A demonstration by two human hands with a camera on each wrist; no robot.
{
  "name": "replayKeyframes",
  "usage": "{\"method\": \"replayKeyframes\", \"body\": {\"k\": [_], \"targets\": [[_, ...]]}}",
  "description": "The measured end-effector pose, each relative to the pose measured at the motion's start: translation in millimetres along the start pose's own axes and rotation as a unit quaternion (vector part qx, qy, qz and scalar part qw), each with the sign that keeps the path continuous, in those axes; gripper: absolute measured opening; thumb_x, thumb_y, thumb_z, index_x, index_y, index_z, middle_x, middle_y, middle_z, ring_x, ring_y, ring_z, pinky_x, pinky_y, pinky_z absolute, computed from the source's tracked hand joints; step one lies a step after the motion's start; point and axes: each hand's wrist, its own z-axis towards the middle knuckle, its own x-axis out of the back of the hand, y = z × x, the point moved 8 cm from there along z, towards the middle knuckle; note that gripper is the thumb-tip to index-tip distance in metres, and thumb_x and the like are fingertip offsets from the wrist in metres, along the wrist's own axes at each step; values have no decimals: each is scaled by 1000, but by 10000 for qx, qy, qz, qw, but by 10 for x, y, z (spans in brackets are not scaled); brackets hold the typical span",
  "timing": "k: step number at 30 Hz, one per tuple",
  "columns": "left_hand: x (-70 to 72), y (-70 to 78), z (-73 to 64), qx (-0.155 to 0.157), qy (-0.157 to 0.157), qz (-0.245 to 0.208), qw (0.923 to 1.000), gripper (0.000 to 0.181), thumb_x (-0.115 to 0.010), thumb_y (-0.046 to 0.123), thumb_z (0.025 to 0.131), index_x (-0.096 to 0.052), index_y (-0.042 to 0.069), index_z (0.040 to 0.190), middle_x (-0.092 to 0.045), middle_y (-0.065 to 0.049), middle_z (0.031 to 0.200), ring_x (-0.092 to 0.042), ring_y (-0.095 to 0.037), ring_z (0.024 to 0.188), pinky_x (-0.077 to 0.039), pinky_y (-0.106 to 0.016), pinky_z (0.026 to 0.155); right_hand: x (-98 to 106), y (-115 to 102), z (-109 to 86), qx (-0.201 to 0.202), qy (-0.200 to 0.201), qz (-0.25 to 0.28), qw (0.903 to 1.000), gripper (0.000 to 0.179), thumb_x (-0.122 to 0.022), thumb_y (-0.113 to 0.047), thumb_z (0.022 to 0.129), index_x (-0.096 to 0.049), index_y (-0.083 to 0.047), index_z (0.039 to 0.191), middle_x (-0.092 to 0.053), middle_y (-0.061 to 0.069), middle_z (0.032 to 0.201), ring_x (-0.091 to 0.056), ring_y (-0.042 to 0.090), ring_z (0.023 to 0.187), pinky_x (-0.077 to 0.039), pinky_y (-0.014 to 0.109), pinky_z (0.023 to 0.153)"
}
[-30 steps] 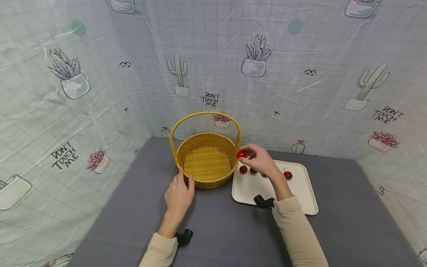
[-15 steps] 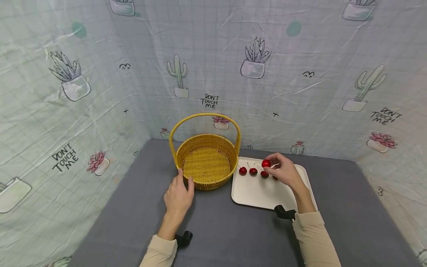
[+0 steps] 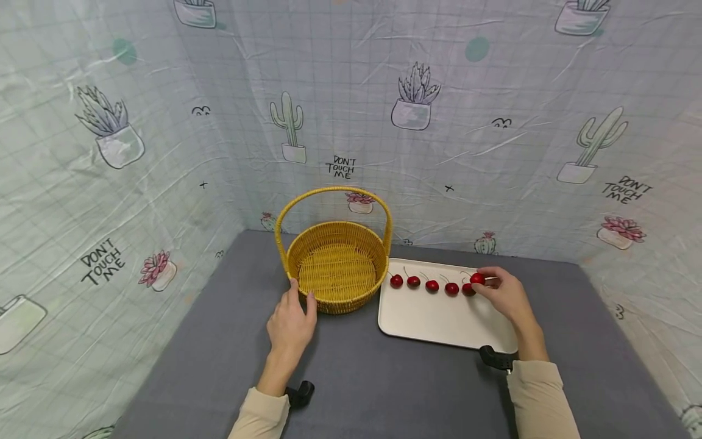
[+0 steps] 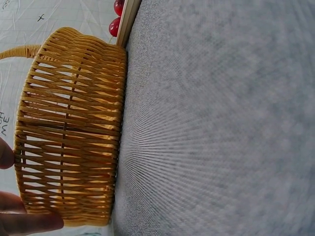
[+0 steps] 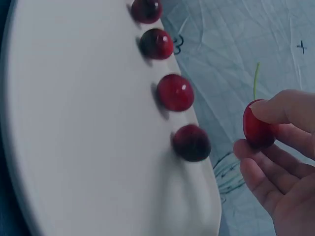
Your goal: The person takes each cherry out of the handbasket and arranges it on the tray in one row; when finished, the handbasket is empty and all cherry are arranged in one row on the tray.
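Observation:
My right hand (image 3: pixel 509 299) pinches a red cherry (image 3: pixel 478 278) by its body, above the right end of a row of cherries. In the right wrist view the held cherry (image 5: pixel 259 126) has a thin green stem pointing up, and the thumb covers part of it. Several dark red cherries (image 3: pixel 432 286) with stems lie lined up along the back of a cream tray (image 3: pixel 433 321). My left hand (image 3: pixel 289 324) rests with extended fingers against the near left rim of a yellow woven basket (image 3: pixel 339 305). Fingers (image 4: pixel 32 222) touch the basket's outer wall.
The basket's tall arched handle (image 3: pixel 334 189) stands upright over it. Tray and basket sit side by side on a grey cloth-covered table (image 3: pixel 378 378). A printed cloth backdrop (image 3: pixel 351 110) rises just behind them and along both sides.
My right hand has moved right with the cherry, from beside the basket to the row's right end, uncovering the other cherries. My left hand stays at the basket.

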Motion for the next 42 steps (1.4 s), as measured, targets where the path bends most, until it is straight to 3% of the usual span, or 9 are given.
{"method": "replayKeyframes", "body": {"k": [3, 14, 30, 42], "targets": [[1, 0, 3, -8, 1, -1, 10000, 61, -47, 44, 103, -47, 4, 149, -68, -19, 125, -71, -38, 85, -55, -54, 64, 22, 130, -17, -157, 75, -91, 9998, 49, -72, -27, 92, -61, -1, 131, -64, 25, 122, -64, 35, 106, -49, 30, 74], [15, -16, -9, 29, -24, -41, 10000, 62, -46, 45, 103, -46, 4, 149, -68, -20, 126, -71, -39, 88, -55, -55, 66, -67, 417, -44, -583, 19, -616, 9964, 51, -70, -26, 92, -56, 8, 127, -62, 30, 118, -60, 41, 104, -50, 49, 81], [24, -15, -23, 20, 20, -83, 10000, 62, -47, 45, 103, -46, 4, 149, -68, -21, 126, -71, -41, 88, -55, -56, 66, -129, 476, -40, -883, -220, -917, 9916, 54, -68, -25, 92, -54, 11, 129, -61, 32, 119, -60, 43, 105, -52, 53, 85], [21, -8, -7, -1, 54, -252, 9997, 61, -51, 42, 102, -47, 2, 148, -65, -22, 130, -71, -42, 88, -54, -56, 64, -124, 477, -42, -790, -276, -935, 9921, 57, -69, -25, 93, -51, 12, 132, -59, 33, 122, -58, 46, 109, -49, 57, 89]]}}
